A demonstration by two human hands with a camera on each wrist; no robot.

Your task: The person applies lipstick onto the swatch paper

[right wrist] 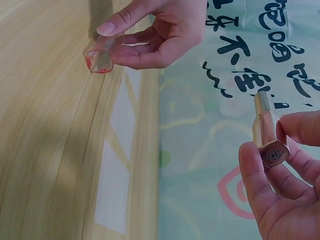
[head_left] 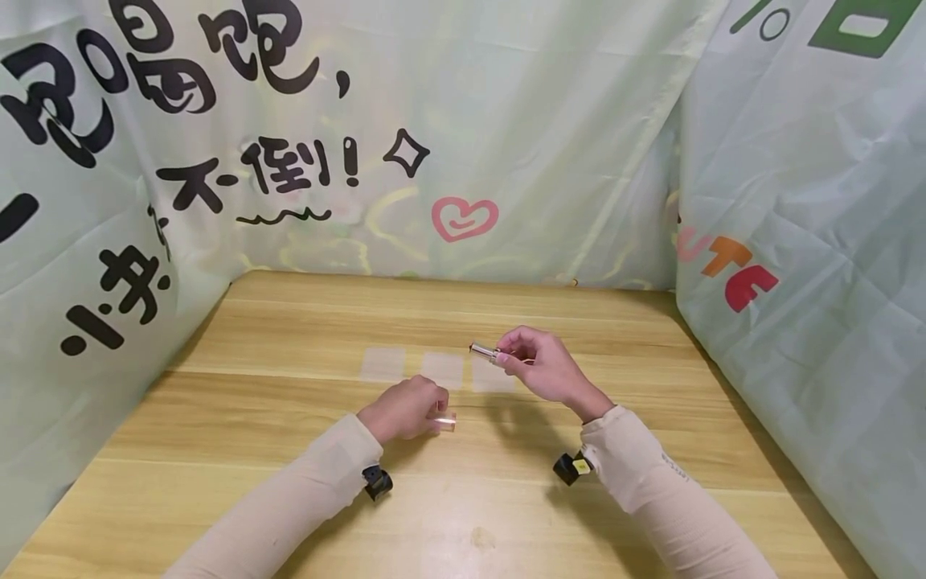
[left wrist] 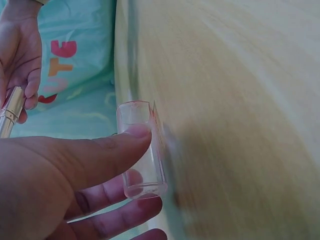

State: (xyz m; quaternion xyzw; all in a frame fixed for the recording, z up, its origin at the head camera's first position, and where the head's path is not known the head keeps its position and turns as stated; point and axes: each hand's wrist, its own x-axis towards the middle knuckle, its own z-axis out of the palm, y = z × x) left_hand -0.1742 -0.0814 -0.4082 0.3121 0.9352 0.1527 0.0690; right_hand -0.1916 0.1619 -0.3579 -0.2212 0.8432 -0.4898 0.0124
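Note:
My right hand (head_left: 544, 366) is raised over the table and pinches a shiny metallic lipstick (head_left: 483, 351) near its base between thumb and fingers. A bit of red shows at its far end in the head view. The right wrist view has the lipstick's base with its small round label turned to the camera. Lower and to the left, my left hand (head_left: 408, 408) holds a clear lipstick cap (left wrist: 152, 172), thumb on one side and fingers on the other. Red marks line the open rim of the cap (right wrist: 100, 61) in the right wrist view.
Three pale square sheets (head_left: 383, 365) lie in a row on the wooden table (head_left: 289, 322), just beyond the hands. Printed fabric (head_left: 550, 145) hangs behind and along both sides. Each wrist wears a small black camera (head_left: 378, 482).

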